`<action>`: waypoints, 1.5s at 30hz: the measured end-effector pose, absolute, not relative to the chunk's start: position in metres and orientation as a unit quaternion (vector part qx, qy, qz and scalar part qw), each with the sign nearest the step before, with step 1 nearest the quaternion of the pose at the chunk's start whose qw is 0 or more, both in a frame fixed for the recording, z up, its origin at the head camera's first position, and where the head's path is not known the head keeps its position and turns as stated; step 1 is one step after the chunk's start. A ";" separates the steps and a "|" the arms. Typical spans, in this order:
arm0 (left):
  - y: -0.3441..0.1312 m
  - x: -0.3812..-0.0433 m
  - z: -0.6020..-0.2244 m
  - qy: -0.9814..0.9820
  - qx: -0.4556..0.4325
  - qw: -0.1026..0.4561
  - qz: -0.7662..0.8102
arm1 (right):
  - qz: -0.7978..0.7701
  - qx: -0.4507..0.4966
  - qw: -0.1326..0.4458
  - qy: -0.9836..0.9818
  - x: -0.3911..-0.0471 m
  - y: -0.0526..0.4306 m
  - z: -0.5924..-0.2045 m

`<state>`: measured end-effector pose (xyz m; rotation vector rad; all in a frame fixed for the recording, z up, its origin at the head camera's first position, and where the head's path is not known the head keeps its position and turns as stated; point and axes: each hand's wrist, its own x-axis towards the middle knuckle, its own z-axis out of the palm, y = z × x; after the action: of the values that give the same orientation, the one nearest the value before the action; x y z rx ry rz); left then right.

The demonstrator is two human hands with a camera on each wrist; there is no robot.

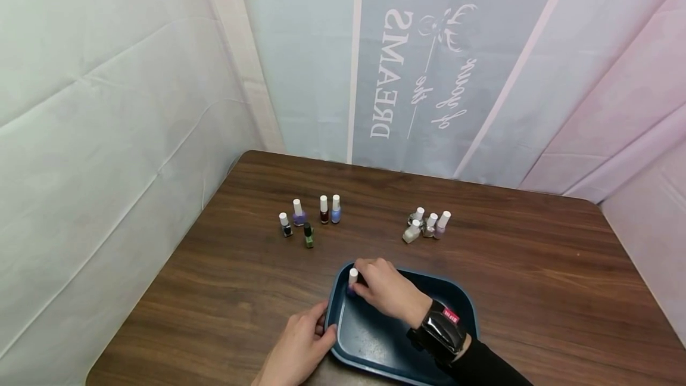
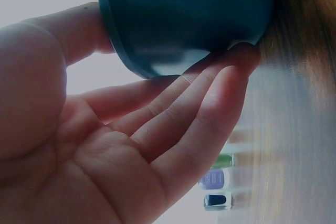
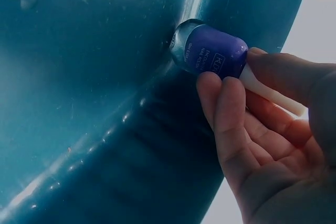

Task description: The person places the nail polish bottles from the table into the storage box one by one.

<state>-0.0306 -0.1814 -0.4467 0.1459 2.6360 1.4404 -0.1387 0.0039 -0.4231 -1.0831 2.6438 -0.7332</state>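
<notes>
A dark blue tray (image 1: 375,338) lies on the table. Inside its far left corner, my right hand (image 1: 393,290) holds a purple nail polish bottle (image 3: 216,52) with a white cap. In the right wrist view, thumb and fingers pinch it around the neck, and its glass base is at the tray's corner. My left hand (image 1: 300,338) grips the tray's left side, with the thumb at the rim and the fingers along the outer wall. The left wrist view shows those fingers (image 2: 173,124) reaching under the tray's edge. No other bottle is seen in the tray; my right forearm covers part of it.
Beyond the tray on the left stand several nail polish bottles, among them a green one (image 1: 308,236) with a black cap and a blue one (image 1: 336,210). A cluster of pale bottles (image 1: 411,232) with white caps is farther right. Curtains (image 1: 311,76) hang behind the wooden table (image 1: 546,267).
</notes>
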 end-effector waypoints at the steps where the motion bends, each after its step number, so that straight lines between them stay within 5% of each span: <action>1: -0.181 -0.031 -0.447 0.875 0.049 0.065 0.478 | -0.248 -0.365 0.095 0.893 -0.139 0.004 -0.423; 25: -0.180 -0.030 -0.446 0.872 0.056 0.068 0.481 | -0.240 -0.360 0.069 0.899 -0.136 0.000 -0.429; 45: -0.181 -0.031 -0.447 0.868 0.043 0.092 0.487 | -0.263 -0.345 0.110 0.894 -0.137 0.001 -0.425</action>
<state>-0.0314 -0.1812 -0.4466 0.1268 2.5761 1.4449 -0.1369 0.0010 -0.4253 -1.0147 2.6269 -0.7730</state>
